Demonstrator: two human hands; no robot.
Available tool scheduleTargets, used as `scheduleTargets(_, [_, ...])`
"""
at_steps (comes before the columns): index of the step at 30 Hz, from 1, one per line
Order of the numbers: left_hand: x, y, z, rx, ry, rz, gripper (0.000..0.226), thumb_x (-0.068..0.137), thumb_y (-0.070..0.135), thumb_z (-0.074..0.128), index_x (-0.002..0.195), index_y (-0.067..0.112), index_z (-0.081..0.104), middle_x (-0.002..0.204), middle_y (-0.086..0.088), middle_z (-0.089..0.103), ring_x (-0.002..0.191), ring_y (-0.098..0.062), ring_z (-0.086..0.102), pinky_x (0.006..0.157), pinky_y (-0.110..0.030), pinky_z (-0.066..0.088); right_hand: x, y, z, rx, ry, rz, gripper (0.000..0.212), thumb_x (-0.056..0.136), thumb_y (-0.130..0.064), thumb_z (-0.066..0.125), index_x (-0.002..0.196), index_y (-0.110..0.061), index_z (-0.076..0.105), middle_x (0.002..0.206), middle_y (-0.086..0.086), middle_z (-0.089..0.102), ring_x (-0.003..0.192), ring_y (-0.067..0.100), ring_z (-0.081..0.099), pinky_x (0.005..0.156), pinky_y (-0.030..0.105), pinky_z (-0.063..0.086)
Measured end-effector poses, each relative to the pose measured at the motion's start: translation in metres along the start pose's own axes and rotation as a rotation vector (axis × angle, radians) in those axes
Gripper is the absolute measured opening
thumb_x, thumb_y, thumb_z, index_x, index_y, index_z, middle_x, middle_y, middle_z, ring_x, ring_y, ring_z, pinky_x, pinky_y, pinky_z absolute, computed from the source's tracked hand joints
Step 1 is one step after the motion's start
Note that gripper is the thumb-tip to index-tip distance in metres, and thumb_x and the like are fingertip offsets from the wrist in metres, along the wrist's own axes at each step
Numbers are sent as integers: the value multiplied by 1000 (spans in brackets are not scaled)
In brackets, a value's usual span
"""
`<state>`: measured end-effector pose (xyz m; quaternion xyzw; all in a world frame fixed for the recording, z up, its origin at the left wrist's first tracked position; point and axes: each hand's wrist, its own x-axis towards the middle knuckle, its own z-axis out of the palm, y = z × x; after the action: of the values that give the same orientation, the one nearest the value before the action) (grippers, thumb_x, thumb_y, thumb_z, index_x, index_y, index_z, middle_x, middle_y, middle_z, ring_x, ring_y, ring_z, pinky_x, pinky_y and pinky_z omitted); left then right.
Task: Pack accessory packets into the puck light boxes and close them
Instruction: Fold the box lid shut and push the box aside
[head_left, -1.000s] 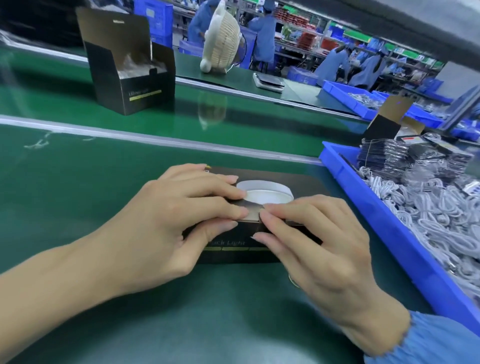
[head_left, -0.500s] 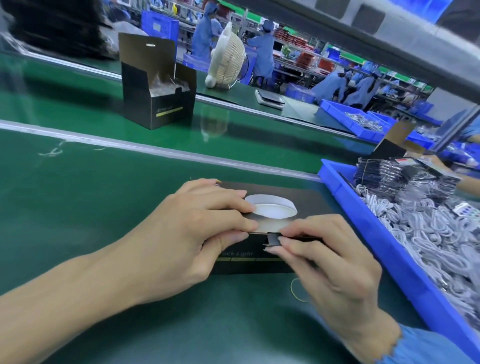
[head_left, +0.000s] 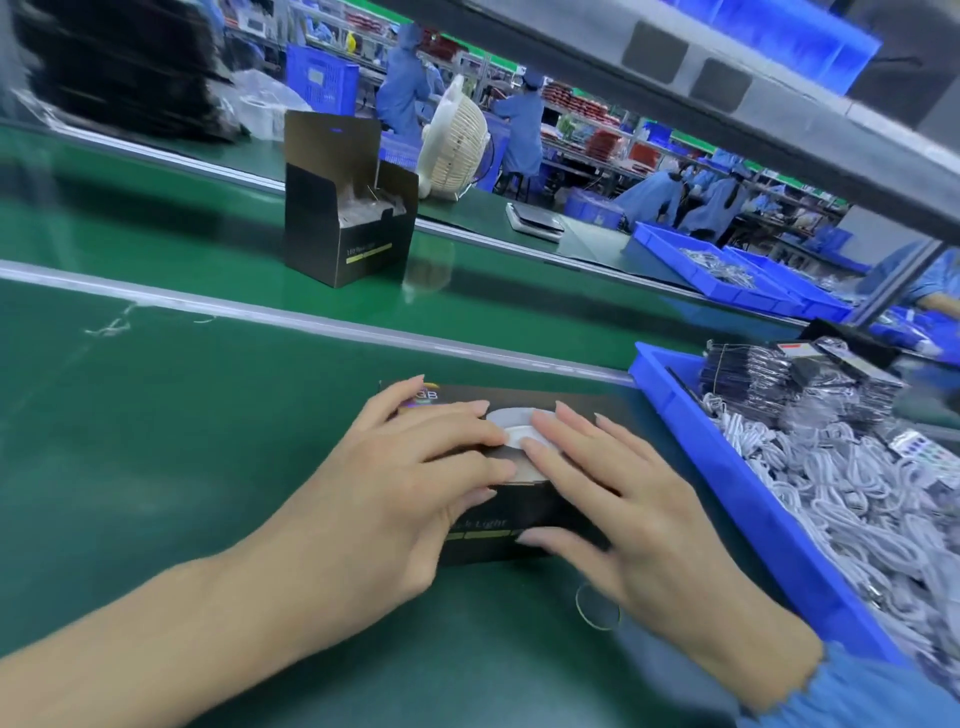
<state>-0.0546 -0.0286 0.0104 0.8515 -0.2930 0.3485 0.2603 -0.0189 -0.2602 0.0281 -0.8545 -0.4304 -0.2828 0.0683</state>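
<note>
Hands (head_left: 395, 483) (head_left: 623, 499) press box (head_left: 483, 535) reading, perhaps, "Light".

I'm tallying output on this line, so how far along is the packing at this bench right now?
Looks done: the near black box lies flat, top flap down. In hand: the left hand and right hand press straight fingers on its top, seemingly seating the closure. Left: the open box on the conveyor has its lid up, and the blue bin holds many cable packets.
</note>
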Motion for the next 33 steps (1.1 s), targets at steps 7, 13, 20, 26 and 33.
scheduleTargets(7, [-9, -8, 14, 10, 117, -216, 39, 77, 4, 69, 114, 14, 74, 130, -13, 59, 120, -30, 55, 106, -42, 42, 96, 88, 55, -385, -247, 520, 51, 91, -19, 59, 140, -19, 45, 141, 6, 47, 129, 28, 44, 99, 40, 41])
scheduleTargets(13, [-13, -27, 20, 62, -191, -152, 35, 73, 21, 80, 108, 22, 74, 119, -7, 65, 110, -20, 61, 92, -38, 54, 167, 102, 144, -179, -479, 712, 30, 88, -16, 52, 116, -13, 61, 119, 13, 60, 105, 34, 59, 77, 34, 41])
scheduleTargets(20, [-8, -36, 26, 239, -411, -181, 47, 63, 50, 76, 108, 35, 74, 129, -7, 65, 113, -18, 66, 87, -23, 55, 310, 80, 165, 425, -132, 536, 76, 86, -45, 68, 146, -10, 37, 144, 11, 49, 133, 29, 43, 109, 41, 37])
scheduleTargets(26, [-9, -48, 14, 114, -63, -376, 77, 75, 35, 83, 144, 14, 54, 148, -17, 49, 131, -31, 55, 106, -36, 44, 322, 69, 162, 230, -103, 591, 45, 87, -25, 66, 131, -19, 54, 126, 15, 58, 118, 36, 53, 90, 38, 45])
scheduleTargets(33, [10, -65, -11, -89, 211, -842, 142, 53, 74, 71, 162, 14, 2, 169, -10, 7, 156, -22, 6, 125, -43, 11, 195, -18, 33, 119, -190, 216, 37, 82, -31, 70, 117, -23, 62, 108, 5, 70, 106, 33, 60, 83, 37, 48])
